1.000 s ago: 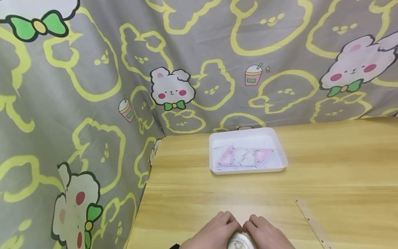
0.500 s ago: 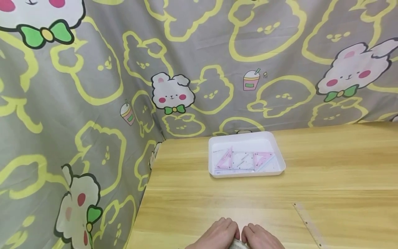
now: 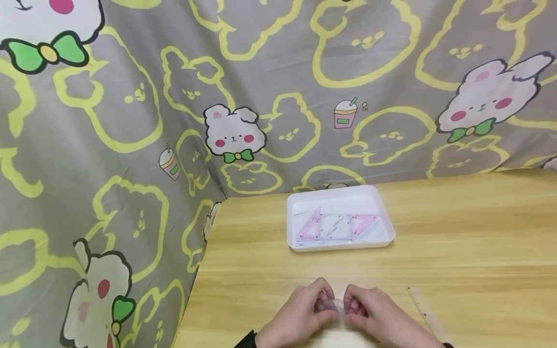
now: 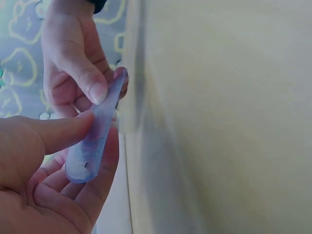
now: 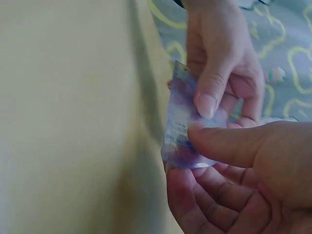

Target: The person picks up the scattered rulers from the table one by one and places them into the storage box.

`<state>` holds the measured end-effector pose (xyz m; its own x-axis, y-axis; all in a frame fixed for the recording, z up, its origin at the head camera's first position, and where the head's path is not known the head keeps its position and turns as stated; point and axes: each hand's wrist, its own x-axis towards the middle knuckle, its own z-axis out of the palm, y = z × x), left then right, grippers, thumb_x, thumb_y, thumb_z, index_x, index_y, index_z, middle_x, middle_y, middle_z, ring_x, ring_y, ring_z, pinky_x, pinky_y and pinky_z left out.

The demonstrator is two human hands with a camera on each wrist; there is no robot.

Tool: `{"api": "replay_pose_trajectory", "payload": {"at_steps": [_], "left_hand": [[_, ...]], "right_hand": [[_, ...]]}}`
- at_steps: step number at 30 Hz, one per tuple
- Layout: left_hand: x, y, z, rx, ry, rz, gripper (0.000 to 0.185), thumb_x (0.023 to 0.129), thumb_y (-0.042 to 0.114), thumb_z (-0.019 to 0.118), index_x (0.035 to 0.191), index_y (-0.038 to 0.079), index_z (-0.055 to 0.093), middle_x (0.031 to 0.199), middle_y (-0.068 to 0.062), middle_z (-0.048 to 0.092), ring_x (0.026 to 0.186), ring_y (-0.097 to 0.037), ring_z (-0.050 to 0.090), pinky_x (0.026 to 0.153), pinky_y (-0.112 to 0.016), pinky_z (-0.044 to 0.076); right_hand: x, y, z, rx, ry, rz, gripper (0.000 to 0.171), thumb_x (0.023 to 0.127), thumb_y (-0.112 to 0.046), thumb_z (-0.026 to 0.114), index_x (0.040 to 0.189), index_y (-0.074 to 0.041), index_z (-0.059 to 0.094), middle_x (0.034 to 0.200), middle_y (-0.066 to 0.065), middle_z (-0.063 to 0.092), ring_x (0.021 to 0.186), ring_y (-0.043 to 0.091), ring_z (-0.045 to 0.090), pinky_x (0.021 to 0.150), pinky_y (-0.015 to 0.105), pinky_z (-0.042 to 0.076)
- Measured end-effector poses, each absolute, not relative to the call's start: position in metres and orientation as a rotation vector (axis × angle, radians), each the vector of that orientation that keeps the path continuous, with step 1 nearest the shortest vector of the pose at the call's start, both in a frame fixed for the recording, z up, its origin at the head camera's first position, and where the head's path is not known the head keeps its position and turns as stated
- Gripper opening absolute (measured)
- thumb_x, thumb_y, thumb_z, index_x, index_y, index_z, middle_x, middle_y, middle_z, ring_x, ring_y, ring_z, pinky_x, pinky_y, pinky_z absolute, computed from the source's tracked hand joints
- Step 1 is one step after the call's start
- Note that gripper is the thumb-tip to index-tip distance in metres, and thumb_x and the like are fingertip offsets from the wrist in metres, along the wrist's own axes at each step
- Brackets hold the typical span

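Observation:
Both hands hold a clear, bluish plastic protractor point(image 3: 339, 306) with printed tick marks, raised off the table near its front. My left hand point(image 3: 300, 314) pinches one end between thumb and fingers, and my right hand point(image 3: 376, 314) pinches the other. In the left wrist view the protractor point(image 4: 85, 156) is seen nearly edge-on, with a rounded end. Small print shows on the protractor point(image 5: 178, 139) in the right wrist view; thumbs and fingers hide parts of it.
A white tray point(image 3: 344, 246) stands at the back of the wooden table, holding pink-edged set squares point(image 3: 310, 227) and other clear pieces. To the right of my right hand lies a clear ruler point(image 3: 423, 309). A patterned grey curtain point(image 3: 296, 63) borders the table behind and at left.
The hands have lifted from low over the table and turned, thumbs now showing. The protractor has tilted up with them. The ruler and tray stay in place.

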<state>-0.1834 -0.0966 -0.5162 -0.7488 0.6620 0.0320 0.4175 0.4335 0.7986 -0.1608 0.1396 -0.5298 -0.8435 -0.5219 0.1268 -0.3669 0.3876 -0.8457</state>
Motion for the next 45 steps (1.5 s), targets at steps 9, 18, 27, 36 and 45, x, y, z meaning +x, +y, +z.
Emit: {"api": "replay_pose_trajectory", "payload": {"at_steps": [9,18,27,36,45], "left_hand": [[-0.24,-0.071,-0.509,0.711,2.219,1.586,0.017,0.099,0.01,0.071,0.113,0.007,0.062,0.095,-0.003,0.078,0.074,-0.007,0.073,0.067,-0.03,0.062],[-0.303,-0.049,-0.494,0.631,2.379,1.661,0.023,0.098,0.009,0.073,0.12,0.005,0.068,0.098,-0.007,0.073,0.072,-0.009,0.072,0.066,-0.031,0.061],[-0.352,-0.05,-0.492,0.62,2.668,1.506,0.035,0.089,0.012,0.084,0.121,0.006,0.07,0.111,-0.008,0.074,0.091,-0.015,0.073,0.08,-0.024,0.058],[-0.39,-0.061,-0.477,0.731,2.936,0.768,0.057,0.086,0.025,0.088,0.135,0.006,0.066,0.132,-0.012,0.069,0.119,-0.028,0.066,0.101,-0.039,0.053],[-0.411,-0.068,-0.489,0.761,3.067,0.102,0.047,0.083,0.037,0.089,0.119,0.01,0.075,0.12,-0.01,0.07,0.112,-0.028,0.06,0.098,-0.04,0.048]], "right_hand": [[-0.206,0.167,-0.493,-0.556,2.661,-1.418,0.016,0.091,-0.012,0.078,0.104,-0.008,0.069,0.083,-0.008,0.07,0.07,0.001,0.06,0.062,0.024,0.054],[-0.262,0.172,-0.475,-0.36,2.827,-1.414,0.019,0.091,-0.006,0.079,0.106,-0.002,0.068,0.086,0.004,0.074,0.072,0.012,0.064,0.063,0.027,0.053],[-0.311,0.159,-0.478,-0.207,2.837,-1.472,0.021,0.094,-0.008,0.075,0.112,0.001,0.068,0.092,0.014,0.076,0.071,0.018,0.07,0.065,0.034,0.054],[-0.36,0.148,-0.485,-0.186,2.7,-1.513,0.024,0.095,-0.007,0.072,0.116,0.005,0.066,0.093,0.018,0.077,0.074,0.024,0.074,0.065,0.031,0.054],[-0.394,0.128,-0.506,-0.157,2.659,-1.466,0.016,0.092,-0.006,0.074,0.102,0.006,0.072,0.081,0.011,0.077,0.069,0.017,0.069,0.071,0.029,0.051]]}}
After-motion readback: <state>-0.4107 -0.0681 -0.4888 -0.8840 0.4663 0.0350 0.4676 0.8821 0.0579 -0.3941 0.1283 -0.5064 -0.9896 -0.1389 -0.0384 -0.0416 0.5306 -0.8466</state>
